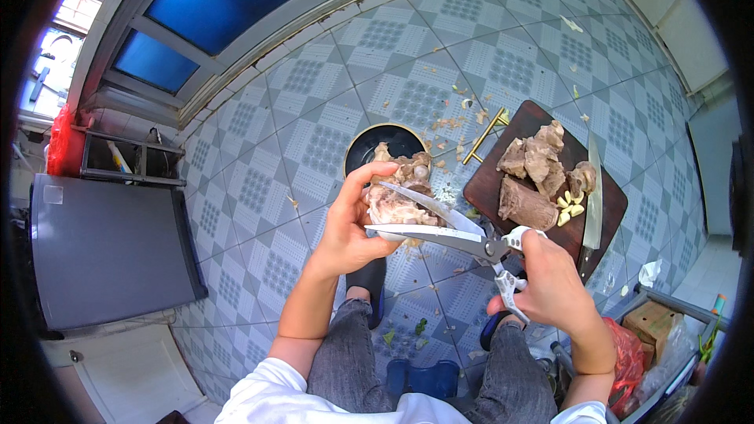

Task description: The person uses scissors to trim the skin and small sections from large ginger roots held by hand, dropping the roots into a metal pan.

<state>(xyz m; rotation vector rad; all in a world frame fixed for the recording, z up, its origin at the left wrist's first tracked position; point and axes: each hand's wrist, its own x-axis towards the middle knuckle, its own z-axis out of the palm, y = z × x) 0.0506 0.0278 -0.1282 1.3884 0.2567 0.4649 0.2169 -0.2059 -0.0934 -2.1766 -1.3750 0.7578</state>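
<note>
My left hand (352,225) holds a piece of cooked meat on the bone (396,209) up in front of me. In my right hand (548,282) are white-handled kitchen scissors (490,247), their blades apart, with the tips at the meat. A dark round bowl with a gold rim (366,142) stands beyond the left hand, and pale meaty bone shows over it. To the right lies a dark wooden cutting board (489,191) with a brass handle (484,138). On it are chunks of cooked meat (533,159), several peeled garlic cloves (569,209) and a kitchen knife (594,194).
Peel and scraps (450,123) litter the tiled floor (318,147). A grey-topped cabinet (112,253) stands left, beside a small rack (132,159). At the lower right is a rack with a cardboard box (648,327) and a red plastic bag (624,359). Blue-paned doors (218,0) run along the back.
</note>
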